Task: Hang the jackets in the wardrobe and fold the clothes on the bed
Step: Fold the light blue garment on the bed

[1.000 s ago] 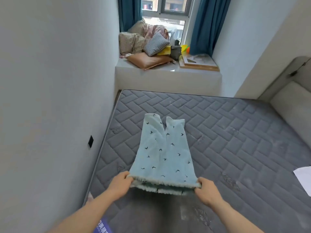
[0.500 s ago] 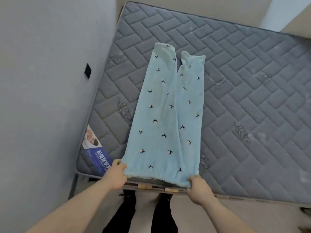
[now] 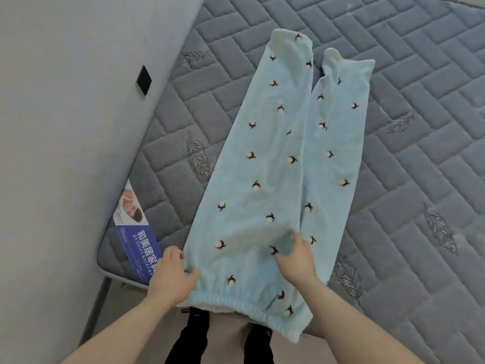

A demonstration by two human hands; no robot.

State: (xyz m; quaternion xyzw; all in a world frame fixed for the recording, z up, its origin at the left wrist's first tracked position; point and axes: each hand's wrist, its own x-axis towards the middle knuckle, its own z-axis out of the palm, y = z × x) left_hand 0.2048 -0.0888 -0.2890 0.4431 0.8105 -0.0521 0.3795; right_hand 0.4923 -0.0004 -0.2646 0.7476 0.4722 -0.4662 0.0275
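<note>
Light blue fleece pants point(image 3: 278, 164) with a small cotton-flower print lie flat on the grey quilted mattress point(image 3: 409, 158), legs pointing away from me. The elastic waistband hangs a little over the mattress's near edge. My left hand point(image 3: 170, 277) grips the waistband's left corner, thumb on top of the fabric. My right hand point(image 3: 298, 258) sits on the pants just above the waistband, near where the two legs meet, and its fingers pinch up a small ridge of fabric.
A grey wall point(image 3: 65, 127) with a black socket point(image 3: 143, 80) runs close along the mattress's left side. A blue printed label point(image 3: 139, 245) lies on the near left corner. My black-trousered legs point(image 3: 191, 337) stand on the floor at the bed's foot.
My right hand has left the waistband's right corner and moved inward onto the pants' middle. The pants, held up by the waistband a second ago, now lie spread flat. My view tilted down.
</note>
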